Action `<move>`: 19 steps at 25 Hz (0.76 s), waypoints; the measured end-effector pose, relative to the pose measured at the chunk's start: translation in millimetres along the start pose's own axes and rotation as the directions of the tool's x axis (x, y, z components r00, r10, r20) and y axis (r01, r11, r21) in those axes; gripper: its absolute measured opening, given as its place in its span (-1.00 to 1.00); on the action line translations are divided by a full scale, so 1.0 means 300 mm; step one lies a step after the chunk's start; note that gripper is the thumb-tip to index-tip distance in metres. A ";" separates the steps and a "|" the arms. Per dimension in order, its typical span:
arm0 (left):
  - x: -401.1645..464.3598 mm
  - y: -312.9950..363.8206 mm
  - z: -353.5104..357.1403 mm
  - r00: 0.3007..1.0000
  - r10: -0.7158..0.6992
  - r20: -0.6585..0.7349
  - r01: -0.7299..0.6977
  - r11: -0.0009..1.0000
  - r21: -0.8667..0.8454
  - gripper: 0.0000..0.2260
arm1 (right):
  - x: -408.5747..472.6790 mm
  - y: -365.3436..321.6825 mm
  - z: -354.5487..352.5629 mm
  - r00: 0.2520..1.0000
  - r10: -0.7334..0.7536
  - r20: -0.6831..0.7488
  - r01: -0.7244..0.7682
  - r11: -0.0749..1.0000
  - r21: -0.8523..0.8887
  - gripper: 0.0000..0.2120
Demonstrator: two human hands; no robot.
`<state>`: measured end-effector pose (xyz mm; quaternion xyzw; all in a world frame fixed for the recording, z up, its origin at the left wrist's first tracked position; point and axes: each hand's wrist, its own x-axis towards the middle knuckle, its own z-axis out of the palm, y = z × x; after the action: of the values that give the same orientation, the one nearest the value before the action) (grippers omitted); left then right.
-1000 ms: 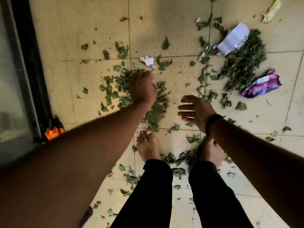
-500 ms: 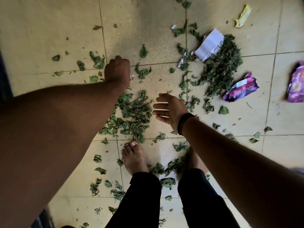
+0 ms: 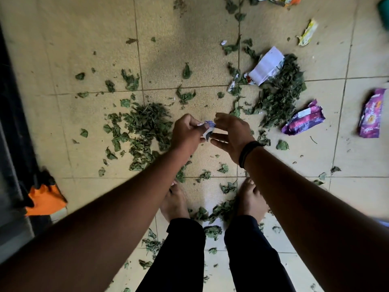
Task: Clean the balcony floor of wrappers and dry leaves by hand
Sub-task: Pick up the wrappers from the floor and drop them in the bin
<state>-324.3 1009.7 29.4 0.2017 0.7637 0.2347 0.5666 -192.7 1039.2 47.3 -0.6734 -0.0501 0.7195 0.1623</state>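
Note:
My left hand [image 3: 186, 134] pinches a small white and blue wrapper scrap [image 3: 207, 128] above the tiled floor. My right hand [image 3: 230, 137], with a black band at the wrist, is right beside it, fingers loosely spread and its thumb close to the scrap. Dry green leaves lie in a pile [image 3: 145, 127] left of my hands and in a bigger pile [image 3: 280, 95] at the right. A white wrapper [image 3: 266, 65] rests on that bigger pile. Two purple wrappers [image 3: 303, 119] [image 3: 370, 112] lie further right, and a yellow wrapper [image 3: 307, 32] sits at the upper right.
My bare feet [image 3: 175, 205] stand among scattered leaves on the beige tiles [image 3: 84, 39]. A dark door frame [image 3: 12, 114] runs down the left edge with an orange and black object [image 3: 45, 200] at its base. More colourful litter [image 3: 280, 0] shows at the top edge.
My left hand reached out to the small white scrap on the floor, picked it up, and drew back towards my right hand. The two hands have come together.

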 end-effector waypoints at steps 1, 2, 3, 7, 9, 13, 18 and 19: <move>-0.011 -0.010 0.012 0.999 -0.052 0.016 0.053 0.995 -0.087 -0.79 | 0.002 -0.003 -0.012 1.000 -0.001 -0.002 0.001 0.998 -0.055 -0.75; -0.019 -0.016 0.022 0.994 -0.102 0.047 0.108 0.979 -0.171 -0.80 | 0.003 -0.002 -0.026 1.000 0.008 0.004 -0.008 0.995 -0.100 -0.71; -0.027 -0.019 0.031 0.985 -0.143 0.091 0.162 0.956 -0.245 -0.80 | 0.004 0.001 -0.041 1.000 0.022 0.016 -0.020 0.991 -0.134 -0.68; -0.034 -0.028 0.089 0.987 -0.157 0.030 0.160 0.975 -0.156 -0.81 | 0.015 0.029 -0.084 1.000 0.007 -0.019 -0.011 0.981 -0.194 -0.74; -0.028 -0.035 0.107 0.993 -0.082 -0.087 0.082 0.997 0.002 -0.79 | 0.016 0.039 -0.088 0.995 -0.015 -0.096 -0.003 0.982 -0.191 -0.81; -0.017 -0.037 0.093 0.986 -0.105 -0.128 0.106 0.994 0.005 -0.81 | 0.024 0.047 -0.066 0.985 -0.054 -0.162 0.024 0.983 -0.183 -0.85; 0.072 -0.027 -0.030 0.931 0.120 -0.344 -0.010 0.953 0.304 -0.87 | 0.035 0.031 -0.042 0.987 -0.066 -0.144 0.047 0.990 -0.132 -0.95; 0.104 -0.021 -0.069 0.920 0.165 -0.356 -0.014 0.921 0.390 -0.90 | 0.040 0.032 -0.047 0.988 -0.050 -0.143 0.035 0.994 -0.104 -0.94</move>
<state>-353.1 1019.8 6.8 0.2934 0.8797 0.1433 0.3456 -181.0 1031.8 31.8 -0.7302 -0.0889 0.6614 0.1463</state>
